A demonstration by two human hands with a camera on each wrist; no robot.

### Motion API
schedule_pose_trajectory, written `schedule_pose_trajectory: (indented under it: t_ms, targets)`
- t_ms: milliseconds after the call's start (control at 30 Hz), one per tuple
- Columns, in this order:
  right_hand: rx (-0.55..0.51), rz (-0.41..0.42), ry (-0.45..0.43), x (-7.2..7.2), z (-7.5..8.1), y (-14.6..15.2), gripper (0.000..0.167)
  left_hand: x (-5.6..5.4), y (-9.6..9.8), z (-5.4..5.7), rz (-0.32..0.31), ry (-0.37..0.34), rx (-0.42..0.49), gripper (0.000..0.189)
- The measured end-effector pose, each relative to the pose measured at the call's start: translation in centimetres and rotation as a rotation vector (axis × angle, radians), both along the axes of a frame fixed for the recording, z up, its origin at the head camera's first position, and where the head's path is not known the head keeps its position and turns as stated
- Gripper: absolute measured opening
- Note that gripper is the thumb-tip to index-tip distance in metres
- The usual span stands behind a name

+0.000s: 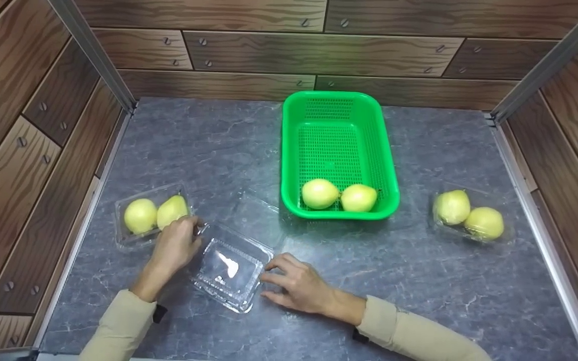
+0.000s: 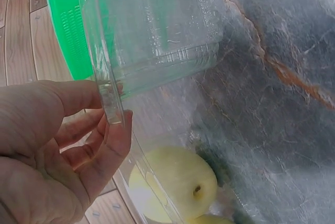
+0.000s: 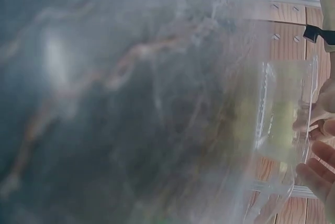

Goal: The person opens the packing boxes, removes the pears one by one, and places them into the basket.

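Observation:
A clear plastic clamshell box (image 1: pixel 229 273) is tilted up over the table in front of me in the head view, with light glaring off its flat face. My left hand (image 1: pixel 176 243) pinches its rim at the upper left corner. In the left wrist view, the thumb and a finger close on that clear rim (image 2: pixel 107 90). My right hand (image 1: pixel 301 283) is at the box's right edge, thumb and fingers spread apart with the fingertips right at the rim. Just beyond my left hand is a clear box (image 1: pixel 121 240) with two yellow-green pears (image 1: pixel 141 216).
A green plastic basket (image 1: pixel 289 150) stands at the back centre, with two pears (image 1: pixel 320 194) at its near end. Another clear box (image 1: pixel 507 239) with two pears (image 1: pixel 484 223) lies at the right. Wood-patterned walls (image 1: pixel 249 52) border the grey marbled table (image 1: pixel 198 145).

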State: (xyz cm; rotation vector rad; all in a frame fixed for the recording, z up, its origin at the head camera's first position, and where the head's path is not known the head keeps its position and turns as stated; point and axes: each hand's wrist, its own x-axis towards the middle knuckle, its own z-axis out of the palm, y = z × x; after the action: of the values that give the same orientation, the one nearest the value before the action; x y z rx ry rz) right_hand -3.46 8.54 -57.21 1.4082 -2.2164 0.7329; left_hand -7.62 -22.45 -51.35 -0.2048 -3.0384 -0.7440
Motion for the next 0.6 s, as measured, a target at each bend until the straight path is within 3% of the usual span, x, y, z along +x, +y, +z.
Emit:
schedule_pose_trajectory:
  t_ms: [300,600]
  targets:
    - [0.066,0.035,0.113,0.1,-0.2,-1.1,0.039,0.2,0.2,-0.1,0.045,0.034,-0.008,0.025]
    - [0.129,-0.008,0.133,-0.4,0.2,-0.8,0.033,0.0,0.6,-0.7,0.054,0.066,0.035,0.025]
